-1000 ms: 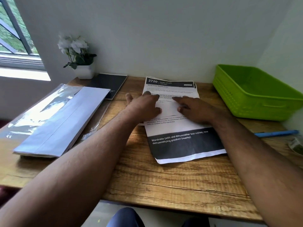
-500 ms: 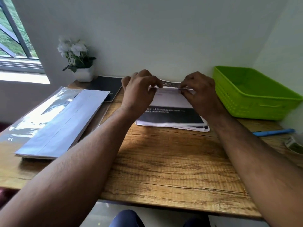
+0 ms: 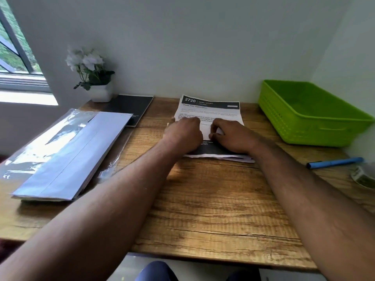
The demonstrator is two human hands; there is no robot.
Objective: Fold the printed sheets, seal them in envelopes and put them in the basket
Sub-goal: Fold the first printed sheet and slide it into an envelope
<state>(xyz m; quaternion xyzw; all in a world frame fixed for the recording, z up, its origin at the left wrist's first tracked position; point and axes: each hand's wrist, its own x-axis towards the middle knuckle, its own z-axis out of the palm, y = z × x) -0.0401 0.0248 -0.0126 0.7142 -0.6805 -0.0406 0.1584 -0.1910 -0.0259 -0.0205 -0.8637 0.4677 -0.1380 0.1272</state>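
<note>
A printed sheet lies on a wooden desk at the far middle, its long axis running near to far. Its black header band, reading "2720", points toward the far wall; a second black band lies at its near edge. More white paper edges peek out beneath it. Both hands rest on the middle of the sheet, side by side. The left hand has its fingers curled down onto the paper. The right hand also has curled fingers, its thumb tip against the paper; whether either hand pinches the sheet cannot be told.

To the right sits a green plastic basket with perforated walls. On the left lies a stack of white envelopes in glossy clear wrap. A blue pen lies on the right of the desk.
</note>
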